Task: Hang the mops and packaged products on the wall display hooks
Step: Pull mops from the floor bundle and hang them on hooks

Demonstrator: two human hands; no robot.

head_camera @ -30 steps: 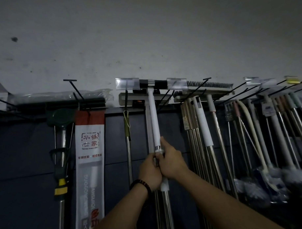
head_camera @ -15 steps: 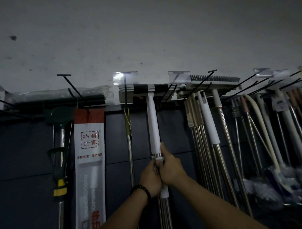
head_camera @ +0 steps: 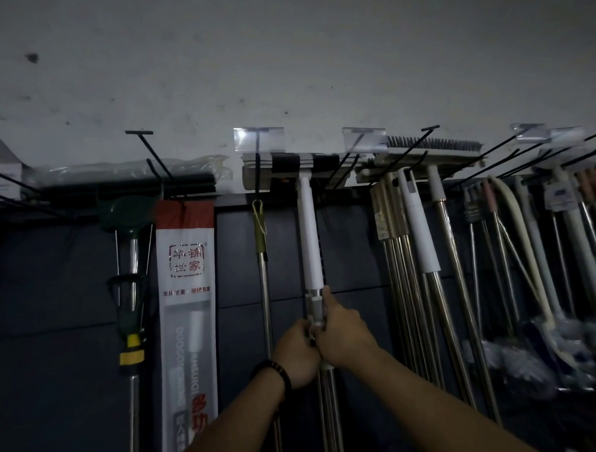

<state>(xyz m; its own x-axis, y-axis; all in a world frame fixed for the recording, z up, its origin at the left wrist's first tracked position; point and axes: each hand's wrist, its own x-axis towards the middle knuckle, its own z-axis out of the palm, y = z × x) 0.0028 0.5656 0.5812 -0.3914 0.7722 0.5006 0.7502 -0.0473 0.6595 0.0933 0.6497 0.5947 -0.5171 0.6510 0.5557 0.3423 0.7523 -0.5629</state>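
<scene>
Low on the pole, left hand (head_camera: 296,352) and right hand (head_camera: 344,337) clamp together round the white mop (head_camera: 310,239), its head up among the hooks (head_camera: 257,166). Best ease it down evenly until both hooks bear it, then let go.

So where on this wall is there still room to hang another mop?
Bare dark panel shows between the white-handled mop and the bundle of gold metal poles. Another strip lies right of the long red-and-white package. The far right, thick with pale brushes, is crowded.
</scene>
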